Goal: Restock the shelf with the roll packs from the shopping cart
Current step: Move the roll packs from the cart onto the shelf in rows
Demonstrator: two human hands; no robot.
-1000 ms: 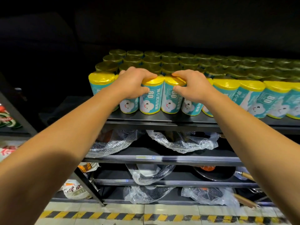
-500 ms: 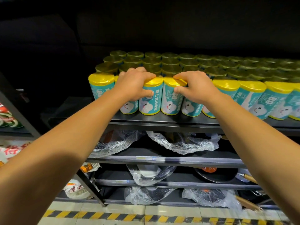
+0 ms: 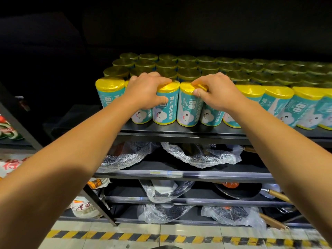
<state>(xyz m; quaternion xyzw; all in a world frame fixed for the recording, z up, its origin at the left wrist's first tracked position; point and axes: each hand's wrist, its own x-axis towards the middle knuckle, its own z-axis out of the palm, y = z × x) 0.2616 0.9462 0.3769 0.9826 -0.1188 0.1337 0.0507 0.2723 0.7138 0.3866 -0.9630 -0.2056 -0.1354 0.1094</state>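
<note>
Left hand is curled over the yellow top of a teal roll pack in the front row at frame centre, thumb pressed on its label, gripping it. Right hand grips the next pack to the right, fingers curled over its yellow cap, thumb on the label. The two packs stand upright, side by side and touching, at the front edge of the top shelf. More roll packs fill the shelf: a front row runs from the left pack to the right edge of the frame, with darker rows behind. Lower shelves hold items in bubble wrap and a pan at lower right. Yellow-black hazard tape runs across the floor along the bottom.
</note>
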